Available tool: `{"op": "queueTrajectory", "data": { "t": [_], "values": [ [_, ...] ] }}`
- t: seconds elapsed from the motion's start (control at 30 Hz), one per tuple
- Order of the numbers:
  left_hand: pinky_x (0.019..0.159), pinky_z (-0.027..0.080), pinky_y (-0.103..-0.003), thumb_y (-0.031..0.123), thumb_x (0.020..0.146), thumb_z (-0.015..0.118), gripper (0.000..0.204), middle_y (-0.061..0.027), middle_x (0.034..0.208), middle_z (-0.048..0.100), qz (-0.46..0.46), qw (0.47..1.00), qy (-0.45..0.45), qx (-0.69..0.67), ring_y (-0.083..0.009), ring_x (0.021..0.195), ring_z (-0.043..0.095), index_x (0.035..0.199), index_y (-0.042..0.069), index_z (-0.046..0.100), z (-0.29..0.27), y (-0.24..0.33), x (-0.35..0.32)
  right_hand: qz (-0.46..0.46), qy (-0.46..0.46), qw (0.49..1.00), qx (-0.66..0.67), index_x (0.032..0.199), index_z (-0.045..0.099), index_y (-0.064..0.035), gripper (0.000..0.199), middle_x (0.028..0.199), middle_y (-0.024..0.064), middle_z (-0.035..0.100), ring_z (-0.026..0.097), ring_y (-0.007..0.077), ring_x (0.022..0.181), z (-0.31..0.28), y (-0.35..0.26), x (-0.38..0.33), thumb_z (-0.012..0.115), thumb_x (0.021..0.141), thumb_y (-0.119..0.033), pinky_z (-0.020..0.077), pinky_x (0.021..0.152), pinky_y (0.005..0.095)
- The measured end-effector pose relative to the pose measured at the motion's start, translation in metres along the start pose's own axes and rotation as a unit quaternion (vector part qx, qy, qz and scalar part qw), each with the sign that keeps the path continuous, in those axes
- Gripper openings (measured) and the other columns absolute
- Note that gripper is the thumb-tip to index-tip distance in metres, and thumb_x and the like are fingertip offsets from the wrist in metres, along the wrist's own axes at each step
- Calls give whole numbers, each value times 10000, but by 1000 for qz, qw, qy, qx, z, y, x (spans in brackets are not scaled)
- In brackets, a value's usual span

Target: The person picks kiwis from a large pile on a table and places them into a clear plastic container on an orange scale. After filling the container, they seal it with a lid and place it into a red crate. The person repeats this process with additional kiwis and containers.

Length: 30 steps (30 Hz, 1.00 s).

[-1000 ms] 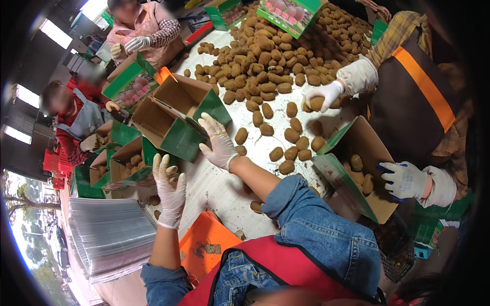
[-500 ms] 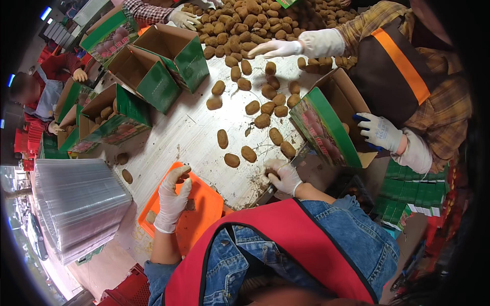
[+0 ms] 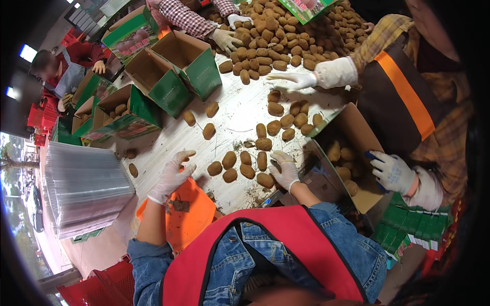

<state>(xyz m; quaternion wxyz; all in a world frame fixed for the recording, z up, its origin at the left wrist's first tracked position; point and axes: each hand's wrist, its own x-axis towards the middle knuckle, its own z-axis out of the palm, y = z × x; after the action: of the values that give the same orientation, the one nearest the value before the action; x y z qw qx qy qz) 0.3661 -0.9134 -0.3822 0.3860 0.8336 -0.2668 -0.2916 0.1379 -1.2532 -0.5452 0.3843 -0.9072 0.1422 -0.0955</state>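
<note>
Kiwifruit (image 3: 262, 160) beside spread right grip (image 3: 285, 170) points lengthwise toward pile (image 3: 273, 38); left grip (image 3: 172, 178) spread too.

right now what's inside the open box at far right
Several kiwis lie inside the box. Whatever is beneath them is covered, and the near wall may hide more, so I can't give a full count.

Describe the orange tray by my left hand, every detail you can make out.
The orange tray is bright and smooth, apparently plastic, with a dark brown patch on its surface. It sits at the near side of the white table, in front of the person's body. The gloved left hand and its forearm cross over it, hiding part of it; whether they touch it cannot be told. The red apron hides its nearest part, so its full outline does not show.
</note>
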Motion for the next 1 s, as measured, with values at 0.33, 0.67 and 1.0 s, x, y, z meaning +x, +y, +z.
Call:
{"op": "queueTrajectory", "data": {
  "t": [0.33, 0.67, 1.0],
  "values": [
    [1219, 267, -420, 469, 816, 807, 1004, -325, 1597, 257, -212, 954, 181, 114, -437, 1506, 259, 1604, 106, 303, 16, -121, 175, 17, 162, 985, -51, 1494, 414, -29, 785, 1589, 244, 306, 304, 466, 1441, -68, 57, 43, 759, 803, -171, 239, 1205, 551],
    [1106, 411, -442, 462, 939, 679, 704, -285, 1387, 451, -79, 985, 108, 111, -427, 1250, 516, 1537, 172, 445, 46, -122, 177, -2, 78, 997, -15, 1564, 339, -42, 856, 1572, 234, 352, 347, 427, 1414, -25, 58, 70, 742, 870, -338, 256, 1203, 514],
    [1188, 350, -417, 443, 945, 702, 707, -183, 1551, 417, 40, 942, -322, 86, -357, 1394, 458, 1542, 162, 448, 53, -29, 138, -71, -85, 989, 96, 1405, 559, -76, 671, 1320, 193, 571, 528, 386, 1208, -5, -14, 78, 785, 809, -287, 371, 1103, 495]
  ]
}}
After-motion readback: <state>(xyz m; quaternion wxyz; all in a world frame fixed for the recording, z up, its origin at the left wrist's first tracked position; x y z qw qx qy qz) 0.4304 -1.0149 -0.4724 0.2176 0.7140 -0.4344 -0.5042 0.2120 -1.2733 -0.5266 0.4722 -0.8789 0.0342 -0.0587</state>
